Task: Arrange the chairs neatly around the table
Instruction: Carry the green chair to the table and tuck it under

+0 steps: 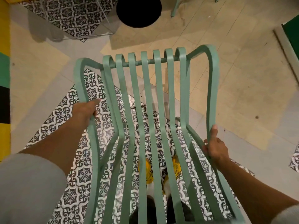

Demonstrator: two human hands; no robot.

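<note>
A mint-green slatted metal chair (145, 110) fills the middle of the head view, seen from above and held close to me. My left hand (85, 110) grips its left side rail. My right hand (216, 147) grips the right side rail, thumb up along the bar. Through the slats I see patterned floor tiles and my feet in yellow shoes (175, 167). The table (77, 15) has a clear top edged in pale trim, with patterned tiles showing through; it stands at the upper left, beside its round black base (138, 11).
Legs of another green chair (174, 7) show at the top right. A green panel with a pale frame (291, 38) runs along the right edge. A yellow, green and black striped wall (4, 78) borders the left. Beige floor lies between the chair and the table.
</note>
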